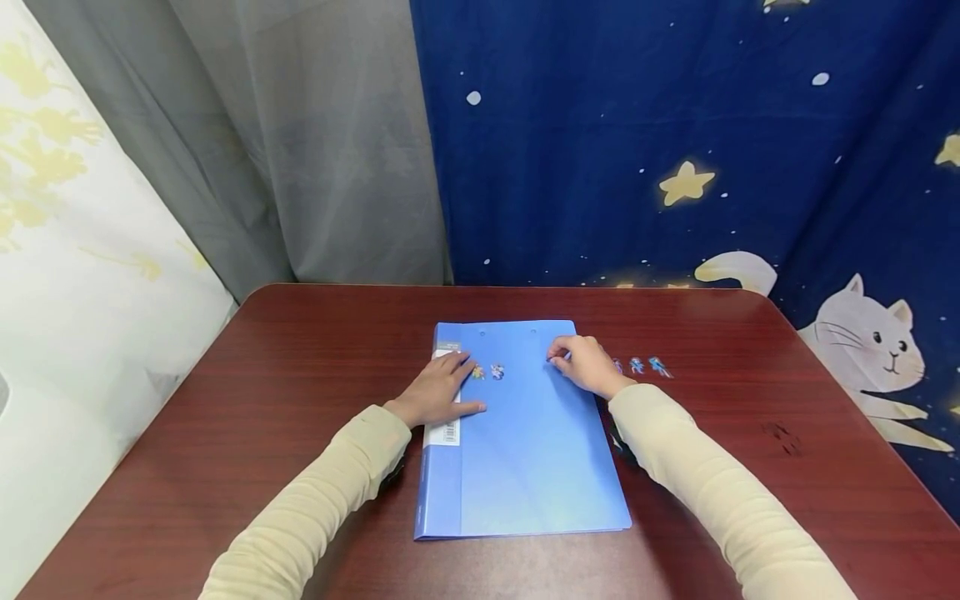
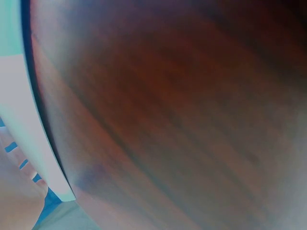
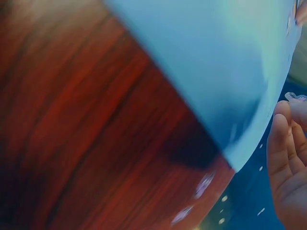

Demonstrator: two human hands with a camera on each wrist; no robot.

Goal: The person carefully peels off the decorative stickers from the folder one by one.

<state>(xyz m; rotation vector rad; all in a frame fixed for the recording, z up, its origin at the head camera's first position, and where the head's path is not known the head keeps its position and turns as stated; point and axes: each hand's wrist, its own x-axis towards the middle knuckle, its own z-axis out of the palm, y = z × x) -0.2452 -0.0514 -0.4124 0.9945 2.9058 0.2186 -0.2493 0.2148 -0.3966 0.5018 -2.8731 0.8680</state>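
The right hand (image 1: 587,365) pinches a small clear piece (image 3: 296,97) over the blue folder (image 1: 532,467); a loose pinch could perhaps drop it crooked. To its left, two small figures (image 1: 498,372) lie on the folder, just beside the spread fingers of the left hand (image 1: 437,392); a slip of these could push them. Right of the pinching fingers, the sleeve (image 1: 663,429) might brush more figures on the table (image 1: 300,375).

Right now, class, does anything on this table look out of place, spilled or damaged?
Yes: a dark, blotchy mark on the table, right of the blue folder. It stands out against the reddish-brown surface; I cannot tell whether it is a stain or a scuff. The folder looks undamaged.
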